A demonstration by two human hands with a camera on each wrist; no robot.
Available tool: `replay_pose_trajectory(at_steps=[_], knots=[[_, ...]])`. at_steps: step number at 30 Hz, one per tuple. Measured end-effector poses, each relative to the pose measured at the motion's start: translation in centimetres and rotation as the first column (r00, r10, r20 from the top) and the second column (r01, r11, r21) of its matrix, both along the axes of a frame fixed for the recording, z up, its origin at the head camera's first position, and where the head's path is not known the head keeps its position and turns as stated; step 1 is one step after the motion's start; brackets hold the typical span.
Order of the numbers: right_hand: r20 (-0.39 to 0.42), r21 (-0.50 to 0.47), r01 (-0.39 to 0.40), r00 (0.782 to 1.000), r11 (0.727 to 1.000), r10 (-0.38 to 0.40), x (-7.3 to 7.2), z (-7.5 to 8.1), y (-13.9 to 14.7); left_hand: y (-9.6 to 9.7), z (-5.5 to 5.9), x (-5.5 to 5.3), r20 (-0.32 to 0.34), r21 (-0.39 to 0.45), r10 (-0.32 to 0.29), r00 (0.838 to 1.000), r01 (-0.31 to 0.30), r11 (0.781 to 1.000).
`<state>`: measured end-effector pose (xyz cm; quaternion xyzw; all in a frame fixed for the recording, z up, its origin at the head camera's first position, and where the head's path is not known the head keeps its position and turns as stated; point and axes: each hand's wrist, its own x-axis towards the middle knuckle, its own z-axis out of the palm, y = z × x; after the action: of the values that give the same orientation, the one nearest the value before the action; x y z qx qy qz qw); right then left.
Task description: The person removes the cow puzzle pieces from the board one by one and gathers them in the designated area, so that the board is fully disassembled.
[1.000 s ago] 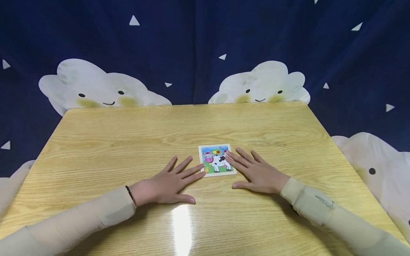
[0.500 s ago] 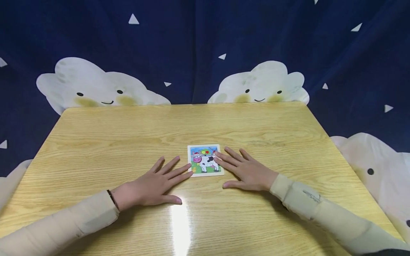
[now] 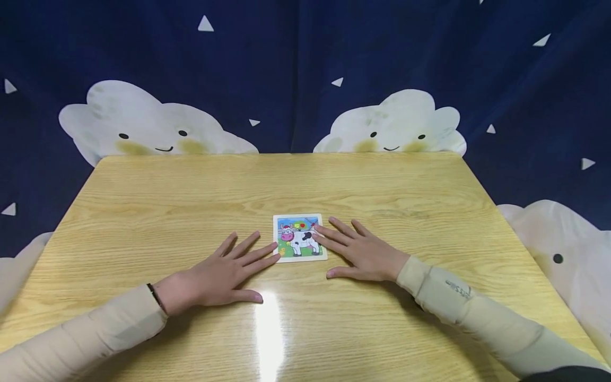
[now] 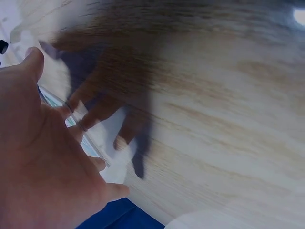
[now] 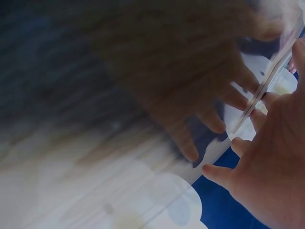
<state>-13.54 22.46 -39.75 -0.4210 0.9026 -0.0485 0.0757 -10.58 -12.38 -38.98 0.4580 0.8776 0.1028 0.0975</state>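
Observation:
A small square picture board [image 3: 295,237] with a white border lies flat on the wooden table, showing a cartoon cow under a blue sky. My left hand [image 3: 215,278] is spread flat to its left, with two fingertips overlapping the lower part of its left border. From the right reaches my right hand [image 3: 365,255], fingers spread and straight, two fingertips over the cow's hind end and the thumb apart from the board. The left wrist view has the palm [image 4: 43,157] facing the tabletop. In the right wrist view the board's thin edge [image 5: 259,93] shows beside the fingers.
The wooden table [image 3: 191,196] extends around both hands and has a bright glare streak in front. Behind it hangs a dark blue curtain [image 3: 267,58] printed with white smiling clouds and small triangles. Light sleeves cover both forearms.
The board has slid to the left across the table, with both hands moving left along with it. The fingers have stayed spread and straight.

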Motion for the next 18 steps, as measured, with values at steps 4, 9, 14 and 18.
replay_pose_trajectory(at_steps=[4,9,14,18], knots=[[0.003,-0.004,-0.005,1.000,1.000,0.005,0.0,-0.1,0.0,0.1,0.3,0.1,0.022,-0.017,0.004,1.000,-0.003,1.000],[-0.004,-0.013,-0.010,1.000,1.000,0.010,0.0,-0.1,0.0,0.0,-0.2,0.2,0.017,0.032,0.001,1.000,-0.001,0.999],[0.013,-0.026,-0.006,1.000,1.000,0.006,-0.1,0.0,-0.1,0.0,-0.6,0.2,0.030,0.015,0.013,0.999,-0.014,1.000],[0.040,-0.028,-0.001,0.999,1.000,0.002,-0.2,0.5,-0.3,0.0,-0.8,0.2,0.023,0.009,0.012,1.000,-0.012,1.000]])
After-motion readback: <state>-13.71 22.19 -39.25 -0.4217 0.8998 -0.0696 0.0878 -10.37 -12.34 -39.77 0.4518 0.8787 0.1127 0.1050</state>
